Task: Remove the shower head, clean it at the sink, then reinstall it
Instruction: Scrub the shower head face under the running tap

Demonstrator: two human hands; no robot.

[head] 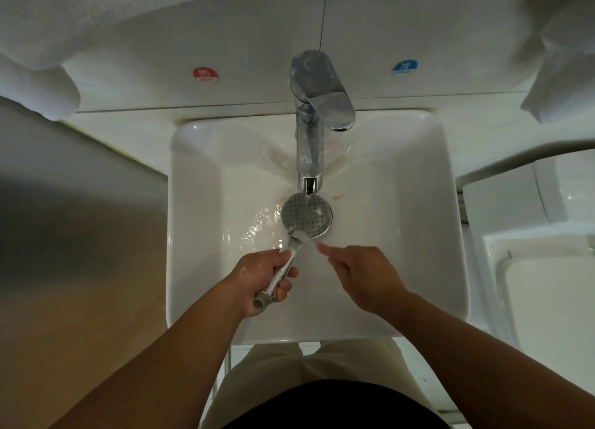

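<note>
Standing at a white sink [193,235], a person holds the shower head [306,216] low in the basin, right under the spout of a chrome faucet [309,138]. The round grey face with its many small holes is turned upward, and a thin stream of water from the spout falls onto its far edge and spreads over the basin floor to the left. The left hand [260,277] grasps the pale handle, fingers and thumb wrapped round it, and the grey threaded end sticks out below the palm toward the person. The right hand [363,274] holds nothing: its forefinger stretches out toward the neck where the handle meets the head, and its other fingers are curled in. The fingertip is blurred, so I cannot tell whether it touches the neck or stops just beside it. The faucet's lever points to the right. On the wall behind it, a red sticker [205,74] sits to the left and a blue sticker [404,67] to the right. White towels hang at the upper left [38,26] and upper right [553,58].
</note>
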